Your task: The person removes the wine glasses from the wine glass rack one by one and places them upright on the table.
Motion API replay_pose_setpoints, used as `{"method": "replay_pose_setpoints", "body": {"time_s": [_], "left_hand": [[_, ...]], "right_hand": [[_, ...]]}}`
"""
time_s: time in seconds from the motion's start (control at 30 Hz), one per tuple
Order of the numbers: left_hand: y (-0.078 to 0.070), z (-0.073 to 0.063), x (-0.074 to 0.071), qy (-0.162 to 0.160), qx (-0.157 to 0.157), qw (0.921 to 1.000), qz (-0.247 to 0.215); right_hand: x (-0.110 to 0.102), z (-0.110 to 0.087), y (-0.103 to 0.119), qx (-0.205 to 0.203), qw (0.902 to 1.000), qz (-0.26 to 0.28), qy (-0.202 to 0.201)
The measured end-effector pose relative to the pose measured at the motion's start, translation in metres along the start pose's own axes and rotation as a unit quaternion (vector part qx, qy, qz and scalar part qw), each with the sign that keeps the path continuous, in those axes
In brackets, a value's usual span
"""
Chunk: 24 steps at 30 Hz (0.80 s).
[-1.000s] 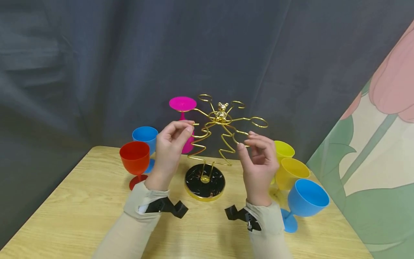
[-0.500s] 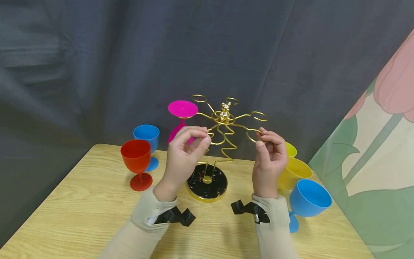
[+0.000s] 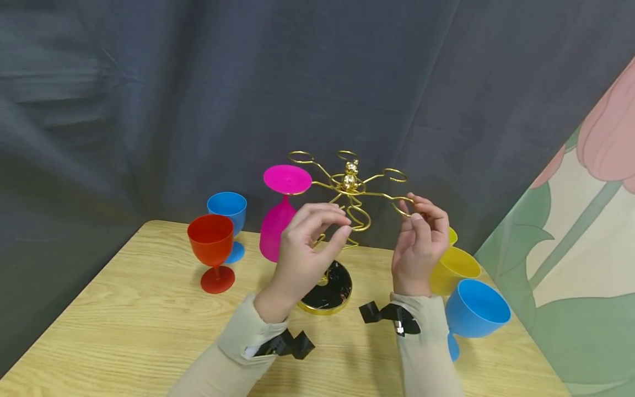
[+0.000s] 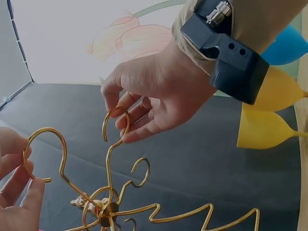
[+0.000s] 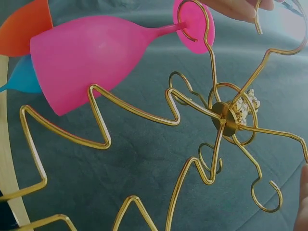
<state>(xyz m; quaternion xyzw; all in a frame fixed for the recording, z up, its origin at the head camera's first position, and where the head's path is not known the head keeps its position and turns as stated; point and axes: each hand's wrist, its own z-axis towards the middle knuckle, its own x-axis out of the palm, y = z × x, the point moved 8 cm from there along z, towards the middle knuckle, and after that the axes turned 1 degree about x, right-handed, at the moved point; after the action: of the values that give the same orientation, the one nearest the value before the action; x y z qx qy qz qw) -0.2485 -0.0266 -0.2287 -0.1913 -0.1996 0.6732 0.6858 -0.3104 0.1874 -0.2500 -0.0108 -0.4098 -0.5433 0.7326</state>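
Note:
A gold wire goblet rack (image 3: 347, 190) with a small bear figure (image 3: 350, 175) on top stands on a round black base (image 3: 338, 286). My left hand (image 3: 310, 248) pinches the front hook (image 3: 366, 220) between thumb and fingertips. With curled fingers my right hand (image 3: 421, 242) grips the right-hand hook (image 3: 402, 208); the left wrist view shows those fingers (image 4: 137, 118) around the ring (image 4: 107, 127). Upside down on a left hook hangs a pink goblet (image 3: 278, 229), its foot resting on the wire. My left hand hides part of the rack's stem.
Left of the rack stand a red goblet (image 3: 210, 242) and a blue goblet (image 3: 228, 209). At the right are two yellow goblets (image 3: 457, 264) and another blue goblet (image 3: 476, 309), close beside my right forearm. A dark curtain (image 3: 248, 82) hangs behind the wooden table (image 3: 124, 309).
Both hands have moved rightward while on the hooks. The rack has turned: its front hook swung from the left toward the middle, and the pink goblet came nearer.

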Motion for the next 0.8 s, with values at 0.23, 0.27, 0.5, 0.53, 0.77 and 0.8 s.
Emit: {"method": "replay_pose_setpoints", "body": {"time_s": [0.23,0.27,0.5,0.53,0.77,0.8], "left_hand": [[-0.006,0.002,-0.025,-0.025,0.053,0.9974,0.043],[-0.006,0.004,-0.032,-0.042,0.058,0.9966,0.042],[0.002,0.010,-0.093,-0.197,0.054,0.9780,0.044],[0.006,0.011,-0.100,-0.210,0.040,0.9756,0.051],[0.053,0.027,-0.110,-0.166,-0.164,0.9716,-0.040],[0.059,0.028,-0.106,-0.152,-0.190,0.9676,-0.067]], "right_hand": [[-0.003,-0.007,0.010,-0.006,0.9942,-0.098,-0.042],[-0.003,-0.009,0.013,-0.010,0.9910,-0.122,-0.053],[0.005,-0.029,0.030,-0.040,0.9766,-0.191,-0.090],[0.008,-0.032,0.032,-0.049,0.9765,-0.191,-0.086],[0.034,-0.050,0.030,-0.069,0.9817,-0.178,0.000],[0.038,-0.052,0.029,-0.066,0.9827,-0.172,0.018]]}}
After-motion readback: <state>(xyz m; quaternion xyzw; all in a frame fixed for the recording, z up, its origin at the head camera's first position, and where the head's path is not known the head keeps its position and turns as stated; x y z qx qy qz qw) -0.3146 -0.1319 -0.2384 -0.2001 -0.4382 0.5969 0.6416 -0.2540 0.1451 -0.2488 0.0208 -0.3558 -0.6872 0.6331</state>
